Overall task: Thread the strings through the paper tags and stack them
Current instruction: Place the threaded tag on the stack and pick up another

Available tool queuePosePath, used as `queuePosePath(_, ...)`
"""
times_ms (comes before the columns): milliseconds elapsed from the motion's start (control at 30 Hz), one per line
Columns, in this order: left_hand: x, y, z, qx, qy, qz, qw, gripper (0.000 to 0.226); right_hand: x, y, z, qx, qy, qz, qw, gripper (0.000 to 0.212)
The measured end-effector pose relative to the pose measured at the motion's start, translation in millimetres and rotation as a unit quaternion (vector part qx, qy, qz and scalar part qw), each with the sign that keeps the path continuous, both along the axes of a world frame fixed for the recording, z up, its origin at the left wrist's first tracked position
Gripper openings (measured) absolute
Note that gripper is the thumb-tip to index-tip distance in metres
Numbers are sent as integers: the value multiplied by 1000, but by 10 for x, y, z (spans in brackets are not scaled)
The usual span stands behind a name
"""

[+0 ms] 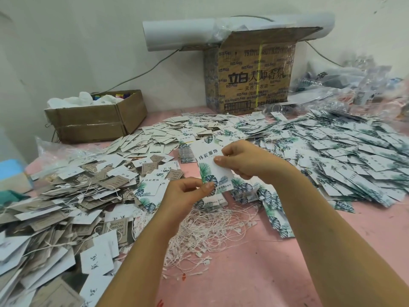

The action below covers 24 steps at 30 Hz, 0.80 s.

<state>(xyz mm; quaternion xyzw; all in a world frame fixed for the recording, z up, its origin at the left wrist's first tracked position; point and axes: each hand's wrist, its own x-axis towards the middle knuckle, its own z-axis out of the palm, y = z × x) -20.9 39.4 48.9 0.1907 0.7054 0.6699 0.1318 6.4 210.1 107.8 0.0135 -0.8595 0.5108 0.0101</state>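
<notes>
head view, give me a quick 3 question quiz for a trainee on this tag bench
1. True or false: the left hand and the right hand both hold the leaf-print tag.
2. The loose strings lie: A on the wall, B on the pink table between the forearms, C on the floor.
3. Fill in: the brown tag heap lies on the person's ___ side.
Key: 1 true; 2 B; 3 left.

One view only, head-worn, wide-angle. Faces forward and down over the desk (265, 273) toward the wall (66, 41). Close in: left hand (188, 192) and right hand (242, 160) mid-frame.
</notes>
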Motion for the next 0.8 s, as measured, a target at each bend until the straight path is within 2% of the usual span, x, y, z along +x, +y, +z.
queuePosePath(67, -1, -29, 36, -12, 11, -23, 1000, 26, 29, 1, 20, 1, -14, 28, 999, 39)
queuePosePath(133, -32, -57, 66, 19, 26, 7, 999, 31, 44, -18, 39, 20, -30, 50, 998, 34)
queuePosePath(200, -57, -74, 109, 77, 35, 53, 995, 22, 39, -47, 47, 36, -37, 57, 997, 31)
queuePosePath(267, -60, -83, 173, 135, 34, 87, 986, 2, 30, -76, 48, 43, -37, 62, 996, 25)
queuePosePath(333, -72, -104, 218, 156, 34, 110, 981, 10, 29, -102, 56, 25, -27, 57, 998, 12)
queuePosePath(533, -78, -141, 255, 122, 71, 122, 982, 15, 58, -101, 160, -39, 53, 10, 998, 5)
queuePosePath(800, -55, -123, 297, 100, 86, 119, 984, 12, 81, -221, 200, -43, 112, -3, 993, 18)
